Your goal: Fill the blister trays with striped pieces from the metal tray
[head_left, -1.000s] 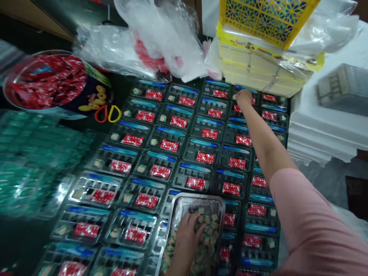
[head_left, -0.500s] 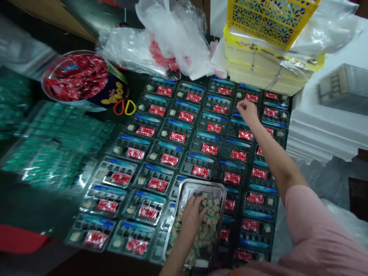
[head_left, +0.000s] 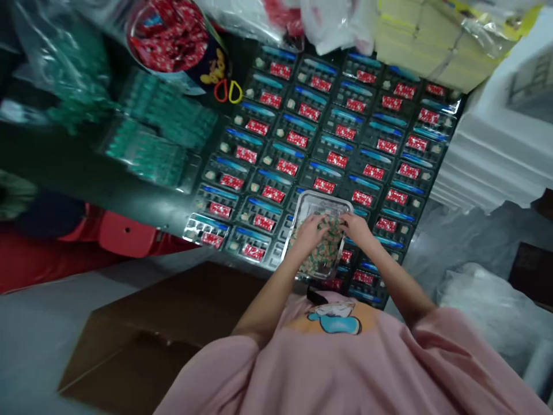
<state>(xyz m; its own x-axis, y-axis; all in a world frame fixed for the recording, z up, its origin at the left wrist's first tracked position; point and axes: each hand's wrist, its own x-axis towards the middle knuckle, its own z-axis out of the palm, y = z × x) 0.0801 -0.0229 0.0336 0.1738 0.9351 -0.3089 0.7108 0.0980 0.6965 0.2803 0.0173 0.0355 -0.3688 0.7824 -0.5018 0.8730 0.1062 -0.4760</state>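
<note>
A metal tray (head_left: 298, 214) full of small green-and-beige pieces (head_left: 319, 253) rests over the rows of black compartment trays (head_left: 328, 145). Inside it, my left hand (head_left: 311, 231) lies on the pieces, fingers bent and somewhat apart; whether it holds any is hidden. At the tray's right rim my right hand (head_left: 355, 226) reaches in, its fingertips together at the pieces, too small to make out what they pinch. Most black trays bear a blue pen and a red packet (head_left: 337, 159); many also have a small beige-and-green piece.
A tub (head_left: 192, 78) of red packets stands upper left, with red and yellow scissor handles (head_left: 228, 91) beside it. Bagged green items (head_left: 147, 151) lie left. A yellowish stack (head_left: 415, 40) stands at the back; an open cardboard box (head_left: 173, 340) is below the table edge.
My right hand has come back from the far black trays to the metal tray. My left hand stays in the tray. The view has tilted down toward my body.
</note>
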